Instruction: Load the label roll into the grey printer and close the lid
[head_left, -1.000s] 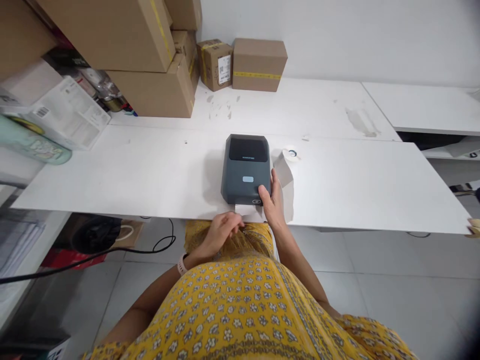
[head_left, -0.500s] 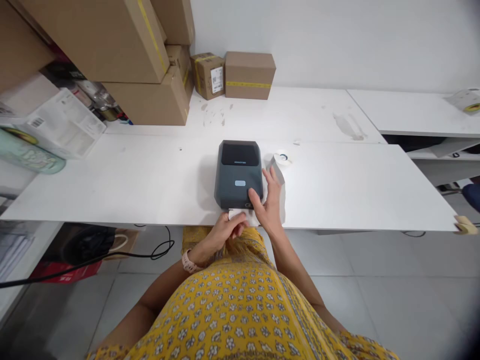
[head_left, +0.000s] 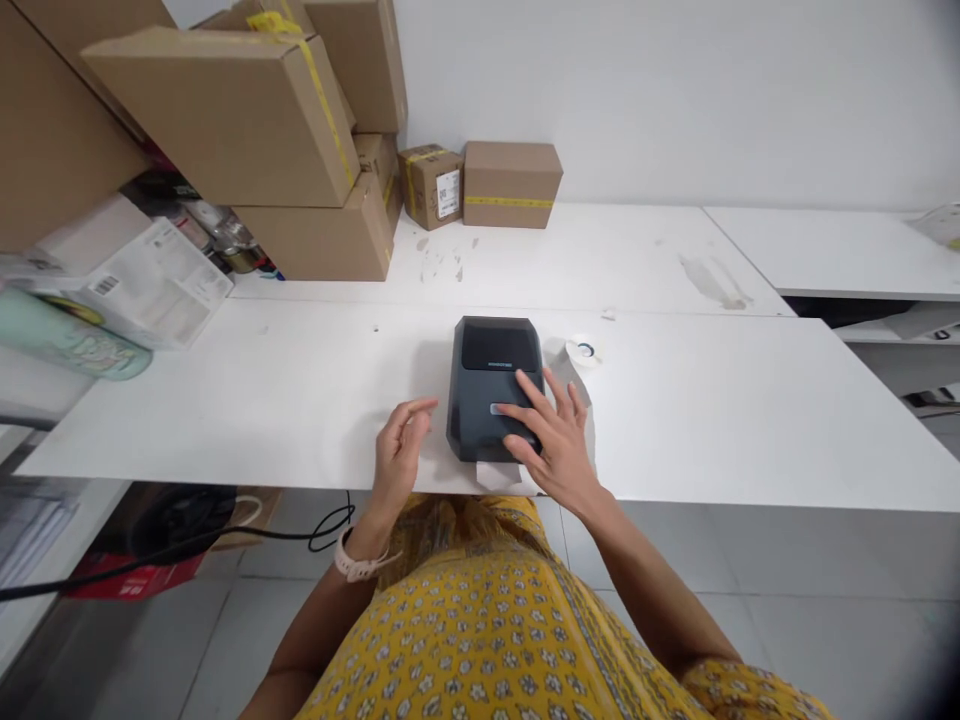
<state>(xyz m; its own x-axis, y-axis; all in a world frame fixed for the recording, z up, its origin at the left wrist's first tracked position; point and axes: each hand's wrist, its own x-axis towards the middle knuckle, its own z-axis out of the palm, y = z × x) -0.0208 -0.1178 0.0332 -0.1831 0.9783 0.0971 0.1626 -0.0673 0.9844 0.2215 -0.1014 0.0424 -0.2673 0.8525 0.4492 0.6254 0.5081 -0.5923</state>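
Note:
A dark grey box-shaped device with a glossy black top panel sits near the front edge of the white table. My right hand lies over its right side with fingers spread, one fingertip at the light button. Left of the device, my left hand is raised with its fingers apart from the device and holds nothing. A white paper strip sticks out from under the device's front. Beside its back right corner stands a small white roll.
Cardboard boxes are stacked at the back left, with two smaller ones by the wall. A white carton and a mint-green bottle stand at the far left. A black cable hangs below the table.
My left hand has let go of the paper strip and moved left. My right hand has moved from the device's front right corner onto its top, at the button. The view has shifted slightly.

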